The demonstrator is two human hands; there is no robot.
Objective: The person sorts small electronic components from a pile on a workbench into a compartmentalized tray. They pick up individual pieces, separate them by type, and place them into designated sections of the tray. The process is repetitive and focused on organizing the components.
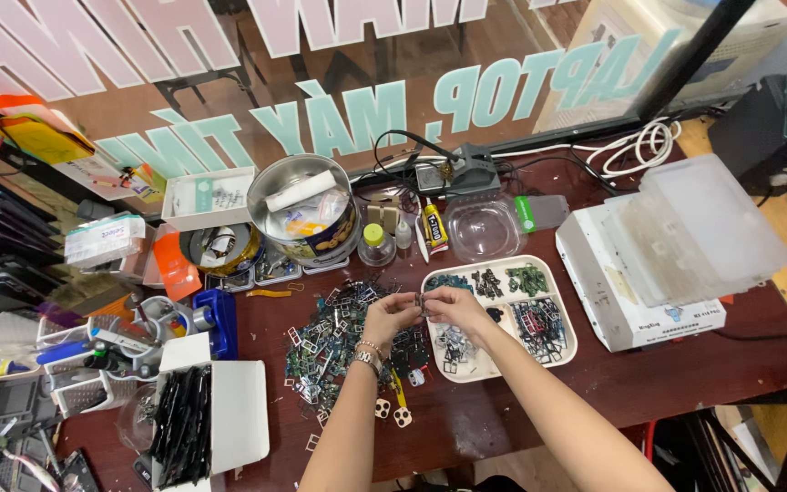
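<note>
Left hand point(390, 314): was seen raised just above the worktop, fingers curled inward, fingertips pinching 1 end of a small metal part point(422, 304); a bracelet was worn at the wrist.
Right hand point(453, 305): was seen opposite the left, fingertips pressed onto the same part from the other side.
Small metal part: was held between both hands, above the gap between the loose pile and the tray; its exact kind could not be told, being too small.
Reason for the hold (judged): a 2-handed pinch was probably needed because the piece was tiny and thin, and was kept close under the eyes for inspection.
Loose pile point(334, 346): many small frames, dark and silvery, were spread unsorted to the left of the hands.
Sorting tray point(567, 321): a white tray with 4 compartments was set just right of the hands; like pieces were grouped per compartment, judged to keep kinds apart.
Round tin point(307, 211): was stood behind the pile, with papers inside.
Glue tube point(433, 226): was laid near a clear plastic bowl point(485, 230).
White box point(635, 273): was placed at the right, with clear lidded cases on top.
Worktop point(466, 419): dark red-brown, scuffed, crowded.
Room: a glass pane with large lettering was seen behind the worktop.
</note>
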